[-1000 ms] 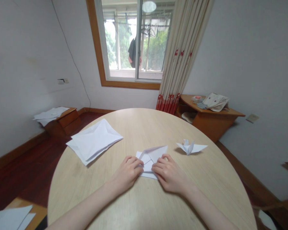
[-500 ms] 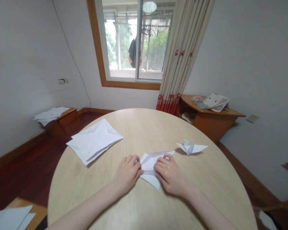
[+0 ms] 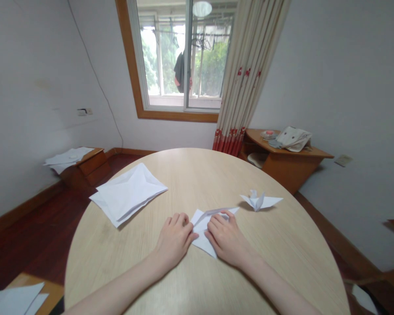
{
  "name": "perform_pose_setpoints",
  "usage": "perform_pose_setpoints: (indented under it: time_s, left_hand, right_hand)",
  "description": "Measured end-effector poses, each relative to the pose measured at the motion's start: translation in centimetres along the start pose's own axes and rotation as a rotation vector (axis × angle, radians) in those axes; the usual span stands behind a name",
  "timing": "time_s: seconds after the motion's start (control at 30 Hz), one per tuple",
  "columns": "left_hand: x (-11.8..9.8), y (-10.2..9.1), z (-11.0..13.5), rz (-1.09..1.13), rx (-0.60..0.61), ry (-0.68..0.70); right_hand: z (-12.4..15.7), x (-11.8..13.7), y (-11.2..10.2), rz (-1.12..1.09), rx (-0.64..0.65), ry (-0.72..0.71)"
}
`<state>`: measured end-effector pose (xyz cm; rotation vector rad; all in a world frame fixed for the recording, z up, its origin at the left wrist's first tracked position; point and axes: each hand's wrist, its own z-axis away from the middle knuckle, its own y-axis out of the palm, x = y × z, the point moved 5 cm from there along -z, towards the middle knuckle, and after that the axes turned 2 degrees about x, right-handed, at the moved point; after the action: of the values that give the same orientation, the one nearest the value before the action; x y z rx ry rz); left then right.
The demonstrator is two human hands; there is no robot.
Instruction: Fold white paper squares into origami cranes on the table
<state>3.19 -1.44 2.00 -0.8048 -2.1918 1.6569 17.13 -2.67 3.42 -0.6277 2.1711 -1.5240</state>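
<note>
A partly folded sheet of white paper (image 3: 202, 243) lies on the round table in front of me, its far flap raised along a crease. My left hand (image 3: 175, 240) pinches its left corner, thumb stretched along the near side. With fingers curled, my right hand (image 3: 226, 236) grips and presses the middle and right of the sheet, hiding part of it. Beyond my right hand stands a finished paper crane (image 3: 258, 201) with spread wings. A stack of creased white paper (image 3: 131, 192) rests to the far left of my hands.
The pale round table (image 3: 197, 166) fills the foreground. Behind it are a window (image 3: 180, 65), a curtain (image 3: 246, 78) and a wooden corner desk (image 3: 289, 162) bearing a cloth bag (image 3: 294, 138). More paper (image 3: 16, 299) lies on a low surface at lower left.
My right hand has shifted slightly left and toward me over the paper, and its near folded strip now looks flattened. The left hand stays at the left corner.
</note>
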Motion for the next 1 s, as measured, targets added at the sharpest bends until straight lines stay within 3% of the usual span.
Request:
perform_pose_setpoints:
  time_s: [0.5, 0.8, 1.0]
  left_hand:
    - [0.1, -0.1, 0.0, 0.027, -0.033, -0.015]
    - [1.1, -0.3, -0.2, 0.221, -0.036, -0.093]
    - [1.3, -0.1, -0.2, 0.267, -0.042, -0.060]
  right_hand:
    - [-0.2, 0.5, 0.7, 0.059, 0.003, 0.013]
    - [-0.2, 0.4, 0.5, 0.031, 0.005, 0.012]
    - [0.0, 0.1, 0.3, -0.012, 0.023, 0.021]
